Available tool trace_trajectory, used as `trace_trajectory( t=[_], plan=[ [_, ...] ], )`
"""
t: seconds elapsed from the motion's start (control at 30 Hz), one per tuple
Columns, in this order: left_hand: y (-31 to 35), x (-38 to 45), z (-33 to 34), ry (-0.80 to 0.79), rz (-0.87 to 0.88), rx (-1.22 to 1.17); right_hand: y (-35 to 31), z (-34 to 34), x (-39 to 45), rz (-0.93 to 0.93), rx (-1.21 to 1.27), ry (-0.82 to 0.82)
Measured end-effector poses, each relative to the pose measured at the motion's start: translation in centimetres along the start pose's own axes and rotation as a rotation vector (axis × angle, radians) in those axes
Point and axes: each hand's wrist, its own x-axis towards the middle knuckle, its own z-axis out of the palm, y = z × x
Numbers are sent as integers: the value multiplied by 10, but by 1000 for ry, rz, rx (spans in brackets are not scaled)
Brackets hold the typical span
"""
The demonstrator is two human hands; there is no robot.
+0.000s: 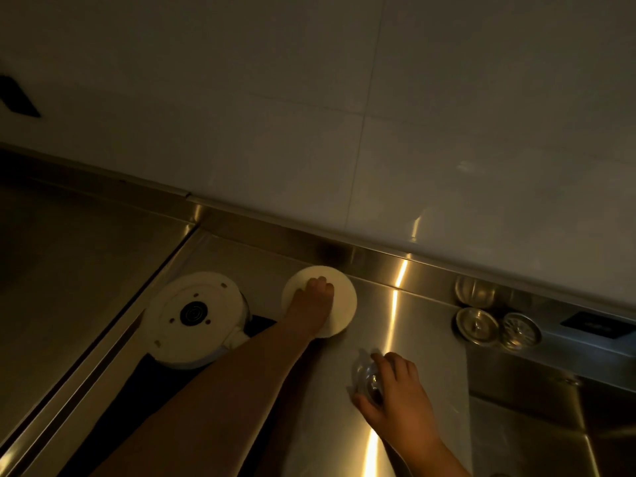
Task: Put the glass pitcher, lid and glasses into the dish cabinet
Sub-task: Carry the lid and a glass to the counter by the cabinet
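1. Steel counter, dim warm light, bright streaks of glare. Runs under a pale tiled wall; low steel upstand between the two.
2. Sink basin sunk into counter at lower right; only its left part in view.
3. Round cream base, underside up, dark round centre w/ small screw holes. Sits at counter's left edge, partly over a dark mat. Prob. the pitcher's bottom, glass body not clear from here, can't tell for sure.
4. Lid: flat cream disc, plain, lying on counter near the upstand, just right of the cream base, apart from it.
5. Left hand laid on top of lid, fingers bent over the far half, palm down. Contact yes; whether it grips the edge, can't tell. Forearm crosses the mat and counter diag. from lower left.
6. Glass: small, clear, blurred, glints only. On counter in front of lid, left of sink.
7. Right hand wrapped round the glass, thumb near side, fingers over top. Holding it.
8. Nearby, well right of lid: two metal sink strainers side by side at the sink's back corner, a clear ribbed glass thing behind them vs. the upstand.
9. Nothing lies between the hands and lid or glass.
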Motion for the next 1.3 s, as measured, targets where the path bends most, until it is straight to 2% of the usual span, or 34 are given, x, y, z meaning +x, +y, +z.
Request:
trace_trajectory(
  t=[0.03, 0.13, 0.27, 0.5, 0.77, 1.03, 1.17, 1.3],
  plan=[
    [3, -8, -3, 71, 51, 46, 0, -3, -7, 8, 0, -10],
    [19, -38, -11, 117, 164, 134, 2, -8, -31, 20, 0, -26],
    [46, -67, -15, -57, 169, 56, -6, -16, -64, 43, 15, -17],
    [59, -149, 7, 100, 271, 65, -29, -22, -121, 34, -4, -5],
    [47, -218, 6, 83, 358, 83, -72, -23, -174, 63, -61, 7],
    [-25, -312, -26, 185, 333, 44, -170, -45, -195, 96, -52, 101],
    [-89, -369, -34, 216, 266, 56, -240, -38, -187, -21, -36, 151],
    [-159, -415, -29, 211, 118, 80, -314, -15, -173, -142, 43, 156]
  ],
)
